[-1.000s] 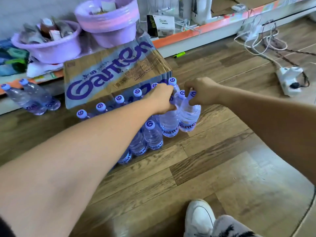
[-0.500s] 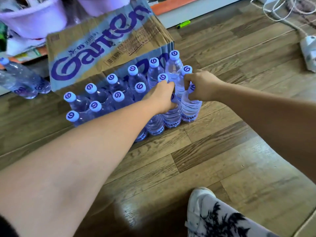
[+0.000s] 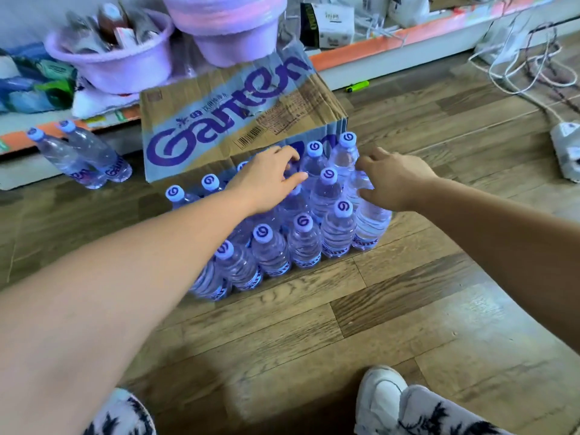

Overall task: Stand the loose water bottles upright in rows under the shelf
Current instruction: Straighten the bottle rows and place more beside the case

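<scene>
At the centre of the frame, a block of upright bottles [image 3: 303, 240] is seen in rows on the floor [image 3: 314, 324], set against the front of a printed carton [image 3: 226, 120] below the shelf [image 3: 408, 36]. The left grip [image 3: 266, 183] is held open above the caps, fingers stretched and nothing taken. The right grip [image 3: 397, 183] is curved loosely about the neck of the end bottle [image 3: 372, 222]; whether that bottle is pinched or merely touched cannot be told, as its cap is covered by the fingers.

At the left of the frame, well apart from the block, two loose bottles [image 3: 81, 158] are found by the shelf foot. Their long axes run from caps at upper left to bases at lower right. They lie leftward of both grips and nearer the left one, so a reach across is judged likely. Whether they stand or lean cannot be made out, and the block's left part is hidden under the forearm.
</scene>
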`<state>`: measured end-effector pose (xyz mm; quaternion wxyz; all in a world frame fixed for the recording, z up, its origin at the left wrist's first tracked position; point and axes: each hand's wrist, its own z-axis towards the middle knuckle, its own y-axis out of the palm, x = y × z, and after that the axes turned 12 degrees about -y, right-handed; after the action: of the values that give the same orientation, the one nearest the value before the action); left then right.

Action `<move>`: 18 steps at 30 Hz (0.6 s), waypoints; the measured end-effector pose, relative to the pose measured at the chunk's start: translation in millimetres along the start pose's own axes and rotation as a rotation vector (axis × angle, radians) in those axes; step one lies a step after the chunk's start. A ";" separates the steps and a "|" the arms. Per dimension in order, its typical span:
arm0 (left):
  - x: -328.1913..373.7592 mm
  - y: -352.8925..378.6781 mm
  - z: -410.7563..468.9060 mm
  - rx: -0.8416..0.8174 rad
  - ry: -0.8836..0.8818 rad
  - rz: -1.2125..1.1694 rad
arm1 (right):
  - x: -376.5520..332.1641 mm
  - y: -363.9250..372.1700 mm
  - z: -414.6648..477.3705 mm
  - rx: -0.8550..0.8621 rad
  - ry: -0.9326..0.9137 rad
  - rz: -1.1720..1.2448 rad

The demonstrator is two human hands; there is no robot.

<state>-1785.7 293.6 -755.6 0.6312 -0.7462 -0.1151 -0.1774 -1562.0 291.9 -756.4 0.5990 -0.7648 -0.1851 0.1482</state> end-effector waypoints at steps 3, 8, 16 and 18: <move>-44.5 -51.9 -1.6 0.066 -0.084 0.069 | -20.2 -30.9 18.6 0.031 -0.038 0.060; -155.4 -139.6 -19.1 0.124 -0.316 0.177 | -86.4 -78.8 79.0 0.065 -0.138 0.107; -336.7 -208.7 -17.2 0.193 -0.616 0.140 | -237.2 -91.3 223.1 0.044 -0.357 0.118; -373.0 -210.0 -10.8 0.187 -0.630 0.102 | -275.6 -84.3 261.3 0.024 -0.401 0.118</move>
<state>-2209.7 339.5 -717.7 0.6384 -0.7079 -0.2832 0.1053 -1932.7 408.0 -735.4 0.5495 -0.7225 -0.2535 0.3344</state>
